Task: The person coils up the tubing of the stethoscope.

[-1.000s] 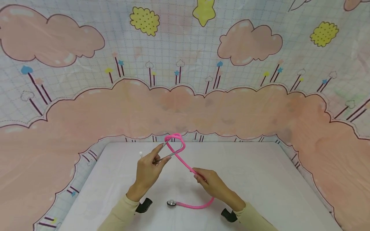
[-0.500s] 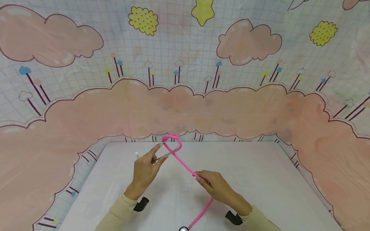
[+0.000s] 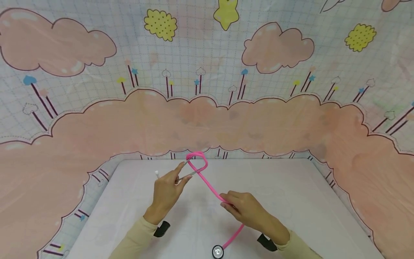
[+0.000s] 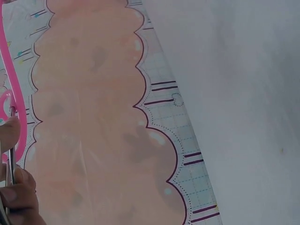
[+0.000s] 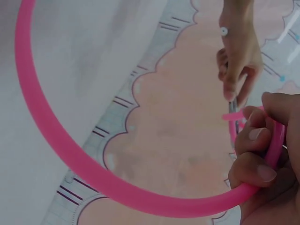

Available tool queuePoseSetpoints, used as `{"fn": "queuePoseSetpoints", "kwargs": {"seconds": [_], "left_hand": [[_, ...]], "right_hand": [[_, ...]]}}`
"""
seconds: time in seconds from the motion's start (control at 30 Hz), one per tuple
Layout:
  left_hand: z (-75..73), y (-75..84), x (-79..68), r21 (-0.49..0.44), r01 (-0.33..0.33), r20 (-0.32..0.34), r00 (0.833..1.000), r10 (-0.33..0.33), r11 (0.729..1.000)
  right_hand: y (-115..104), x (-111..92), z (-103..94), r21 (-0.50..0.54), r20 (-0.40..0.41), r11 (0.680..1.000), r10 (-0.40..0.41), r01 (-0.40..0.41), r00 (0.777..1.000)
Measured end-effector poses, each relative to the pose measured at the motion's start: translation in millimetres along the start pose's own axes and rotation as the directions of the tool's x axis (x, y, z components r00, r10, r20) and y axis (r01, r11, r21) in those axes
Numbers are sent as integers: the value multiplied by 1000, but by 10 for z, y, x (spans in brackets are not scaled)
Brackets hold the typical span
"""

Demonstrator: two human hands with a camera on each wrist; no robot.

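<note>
A stethoscope with pink tubing [image 3: 208, 183] is stretched between the two hands. My left hand [image 3: 166, 190] pinches its metal ear tubes [image 3: 187, 176], thumb and forefinger spread along them; a white ear tip [image 3: 157, 173] sticks out behind the hand. Past the fingers the pink tube bends into a loop. My right hand [image 3: 248, 209] grips the tubing farther along, fingers curled round it in the right wrist view [image 5: 255, 171]. Below that hand the tube hangs in a curve down to the round chest piece [image 3: 218, 252], its disc facing the head camera.
A white table [image 3: 291, 201] lies under the hands, its far edge against a printed cloth backdrop [image 3: 207, 122] with clouds and stars. Black wrist mounts [image 3: 162, 229] sit under both forearms.
The chest piece has swung toward the near edge and to the right, turning its disc into view. My right hand has shifted slightly right and nearer. The left hand keeps its hold.
</note>
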State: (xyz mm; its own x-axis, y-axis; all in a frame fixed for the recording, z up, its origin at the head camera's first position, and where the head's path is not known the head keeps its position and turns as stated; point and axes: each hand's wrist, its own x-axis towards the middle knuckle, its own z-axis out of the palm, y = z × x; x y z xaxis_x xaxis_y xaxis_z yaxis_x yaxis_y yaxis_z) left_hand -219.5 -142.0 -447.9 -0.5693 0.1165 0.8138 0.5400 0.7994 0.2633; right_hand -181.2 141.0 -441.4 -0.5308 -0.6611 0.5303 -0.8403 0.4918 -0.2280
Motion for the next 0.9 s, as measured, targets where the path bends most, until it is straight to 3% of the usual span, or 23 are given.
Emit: {"fn": "queuePoseSetpoints", "kwargs": {"seconds": [0.13, 0.3, 0.5, 0.73, 0.9], "left_hand": [[16, 44, 12, 9, 33, 11, 999, -33, 999], [23, 58, -8, 18, 37, 54, 998, -38, 999], [42, 47, -46, 53, -30, 109, 994, 24, 998], [53, 45, -82, 63, -101, 147, 985, 91, 993], [58, 41, -103, 18, -173, 200, 966, 166, 985]], "right_hand": [[-34, 16, -51, -12, 13, 1000, -24, 24, 1000], [-15, 22, -109, -38, -74, 996, -88, 86, 993], [57, 68, -241, -118, -142, 980, -178, 162, 974], [124, 149, -408, -147, -90, 977, -171, 157, 981], [150, 211, -495, -184, -90, 967, -194, 175, 977]]}}
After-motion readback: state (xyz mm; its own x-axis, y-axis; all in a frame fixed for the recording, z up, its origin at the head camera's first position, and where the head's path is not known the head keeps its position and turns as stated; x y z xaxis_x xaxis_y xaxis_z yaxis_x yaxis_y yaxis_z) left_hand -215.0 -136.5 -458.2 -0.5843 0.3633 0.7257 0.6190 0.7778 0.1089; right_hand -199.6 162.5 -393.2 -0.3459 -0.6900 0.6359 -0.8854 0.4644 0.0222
